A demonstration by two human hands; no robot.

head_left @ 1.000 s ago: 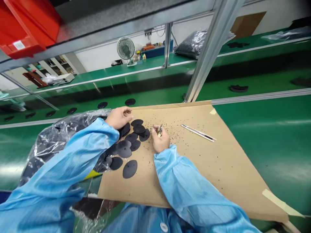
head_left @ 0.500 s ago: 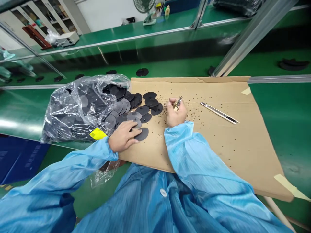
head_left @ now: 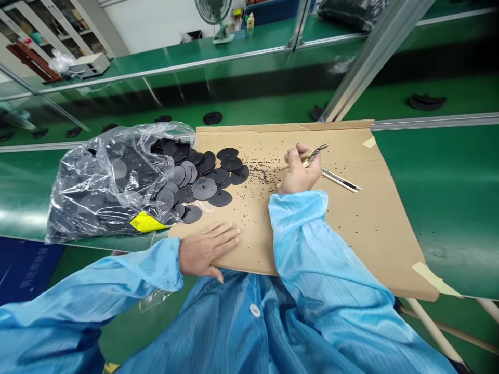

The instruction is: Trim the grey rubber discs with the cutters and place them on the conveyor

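Two hands (head_left: pixel 209 250) flank open cardboard (head_left: pixel 253 244), left over near edge.

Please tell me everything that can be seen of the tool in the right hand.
The tool, perhaps pliers or cutters, has pointed, metal-looking tips and yellowish handles, partly hidden by the right hand that grips it over the cardboard. Its tips point rightward; whether they are closed is unclear.

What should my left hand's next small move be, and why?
I'd probably reach forward for the nearest black disc: your left hand lies palm-down, apparently holding nothing, at the near edge of the cardboard, while your right hand holds the pliers-like tool.
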